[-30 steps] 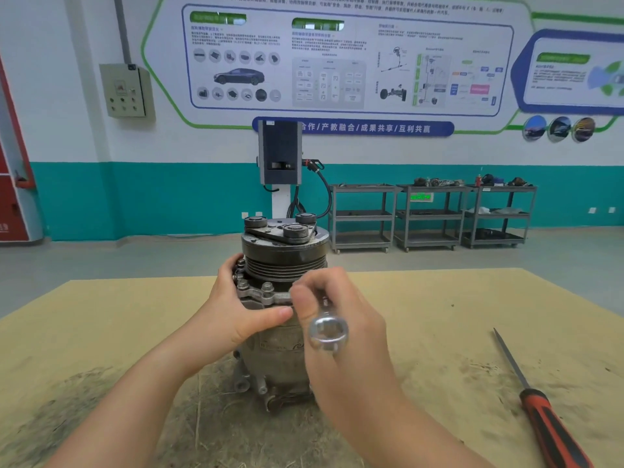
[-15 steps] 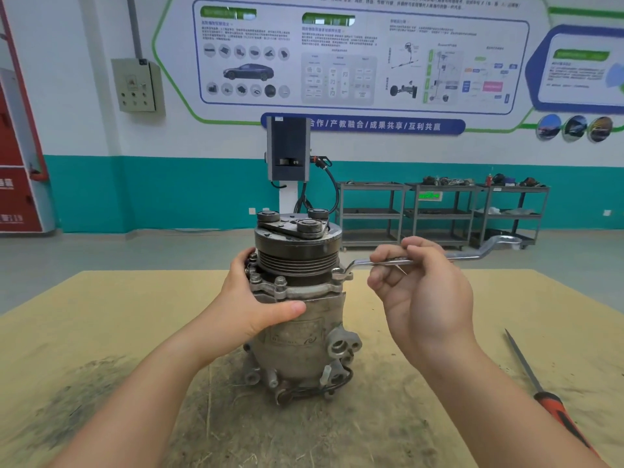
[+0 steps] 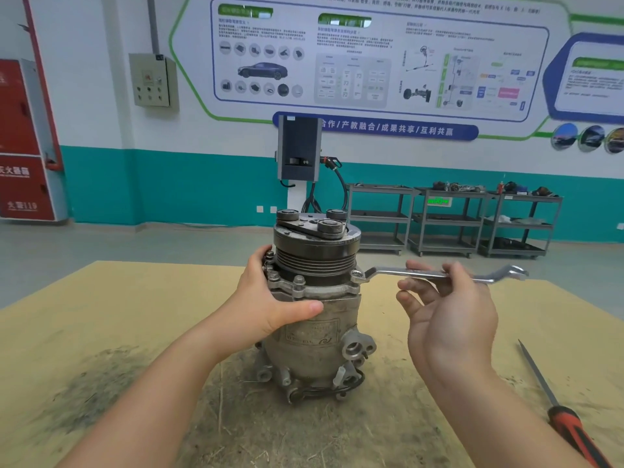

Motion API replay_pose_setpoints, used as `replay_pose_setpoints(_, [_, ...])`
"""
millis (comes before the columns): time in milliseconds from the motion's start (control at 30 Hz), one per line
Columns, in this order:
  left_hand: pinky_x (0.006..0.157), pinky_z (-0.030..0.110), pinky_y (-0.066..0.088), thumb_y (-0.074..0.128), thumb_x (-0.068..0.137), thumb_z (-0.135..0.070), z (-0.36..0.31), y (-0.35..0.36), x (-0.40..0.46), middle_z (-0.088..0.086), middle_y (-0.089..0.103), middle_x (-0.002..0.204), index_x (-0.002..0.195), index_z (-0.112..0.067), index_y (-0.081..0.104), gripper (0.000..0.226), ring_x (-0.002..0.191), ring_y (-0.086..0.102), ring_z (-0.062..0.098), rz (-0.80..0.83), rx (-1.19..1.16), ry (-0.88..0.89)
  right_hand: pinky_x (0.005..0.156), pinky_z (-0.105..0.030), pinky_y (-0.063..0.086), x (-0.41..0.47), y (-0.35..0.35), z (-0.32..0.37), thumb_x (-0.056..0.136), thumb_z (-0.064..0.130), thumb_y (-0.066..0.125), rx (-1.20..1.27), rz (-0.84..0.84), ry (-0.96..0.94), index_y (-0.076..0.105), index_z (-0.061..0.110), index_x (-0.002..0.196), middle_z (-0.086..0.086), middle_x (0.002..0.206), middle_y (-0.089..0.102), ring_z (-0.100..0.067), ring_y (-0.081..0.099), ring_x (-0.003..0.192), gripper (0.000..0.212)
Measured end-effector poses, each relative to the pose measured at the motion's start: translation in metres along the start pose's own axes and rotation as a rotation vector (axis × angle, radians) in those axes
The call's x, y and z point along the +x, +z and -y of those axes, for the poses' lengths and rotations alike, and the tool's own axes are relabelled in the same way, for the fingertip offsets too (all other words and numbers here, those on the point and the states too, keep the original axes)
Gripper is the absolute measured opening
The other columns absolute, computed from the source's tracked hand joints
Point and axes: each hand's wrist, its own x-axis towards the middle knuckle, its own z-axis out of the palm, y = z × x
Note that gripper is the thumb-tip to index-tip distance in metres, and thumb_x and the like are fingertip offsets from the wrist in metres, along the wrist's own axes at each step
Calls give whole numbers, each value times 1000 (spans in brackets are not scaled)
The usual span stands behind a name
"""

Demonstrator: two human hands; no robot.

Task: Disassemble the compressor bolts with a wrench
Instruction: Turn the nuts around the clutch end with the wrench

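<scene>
Long silver offset ring wrench [image 3: 439, 274] lying crosswise, ring end on the flange bolt [image 3: 357, 274] of the upright grey metal compressor [image 3: 317, 319]. Left hand [image 3: 270, 298] clamped round the body; right hand [image 3: 445, 309] nearest the shank, fingers loose under it.

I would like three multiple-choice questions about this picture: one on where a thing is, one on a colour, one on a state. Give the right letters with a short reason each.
1. Where is the ring end of the wrench?
A. on a bolt at the right side of the compressor's flange
B. flat on the table
C. on the pulley's top plate

2. What colour is the screwdriver's handle?
A. blue and white
B. red and black
C. plain yellow

3. How does the left hand stand?
A. flat on the table
B. lifted in the air
C. gripping the compressor's body

Answers:
1 A: the ring sits over a bolt on the flange of the compressor.
2 B: the screwdriver at the right of the table shows a red and black handle.
3 C: the left hand wraps the housing, while the right hand carries the wrench's shaft on loose fingers.
</scene>
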Motion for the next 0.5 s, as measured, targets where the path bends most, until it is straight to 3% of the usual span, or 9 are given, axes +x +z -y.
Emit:
replay_pose_setpoints(100, [111,30,31,87,45,-64,-1,0,0,-8,31,152,151,-39,2,138,135,38,13,1,9,-5,49,-27,46,-16,-2,-10,90,10,39,-28,99,-271,50,21,83,-8,71,67,-23,57,50,18])
replay_pose_setpoints(167, [115,34,32,87,46,-63,-2,0,-1,-8,31,152,151,-39,2,137,136,38,14,5,12,-4,56,-30,48,-25,-6,-19,84,9,44,-158,267,-557,56,27,74,-2,73,63,-27,58,57,24])
replay_pose_setpoints(267, [117,39,32,90,42,-65,-3,0,-2,-6,33,152,151,-36,3,143,136,39,14,11,4,-2,61,-31,47,-29,-10,-25,83,8,51,-559,564,-985,55,9,74,-2,76,55,-21,56,67,10])
replay_pose_setpoints(400, [116,41,34,85,40,-61,-2,1,-4,-3,42,148,151,-36,7,138,133,45,14,-5,-20,18,60,-25,47,-35,-3,-26,85,13,67,-802,905,-1135,61,10,77,-6,80,59,-16,55,69,11])
replay_pose_setpoints(500, [116,40,35,85,39,-62,-2,1,-4,-4,43,146,150,-37,10,136,132,46,13,-13,-20,19,61,-29,50,-42,-3,-26,96,21,57,-873,938,-1200,65,2,74,-6,83,63,-20,59,71,30])
